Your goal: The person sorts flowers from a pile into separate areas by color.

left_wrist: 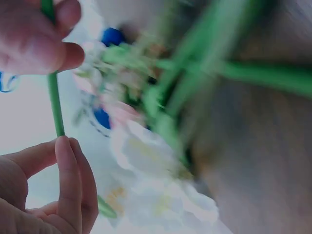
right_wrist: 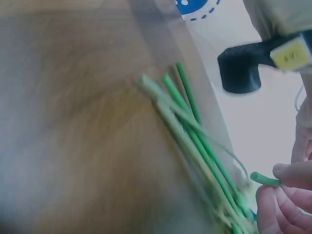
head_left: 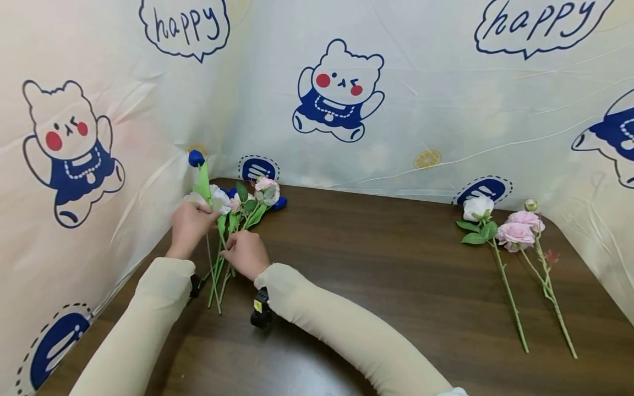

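Two hands are set to one blue flower [head_left: 196,158], which is raised near the far left corner of the tabletop [head_left: 376,264], its bud uppermost and slightly tilted. Its green stem [left_wrist: 56,105] is pinched high up, below the leaf, by the fingers of the left hand [head_left: 190,226]; lower down, near the cut end, it is pinched by those of the right hand [head_left: 246,253]. Both pinches are narrow.

Just beside and beneath the hands, a mixed bunch [head_left: 249,205] is laid toward the same corner, its heads pointed at the far edge and its bare stems [head_left: 216,283] crossed toward the near edge. Well apart, by the far right corner, a white rose [head_left: 478,209] and a pink spray [head_left: 516,235] are laid.

The step in hand is judged to be the positioning of this single stem over the bunch. For the next move, a steady two-handed grip seems to be called for, with the loose stems below left unsnagged.
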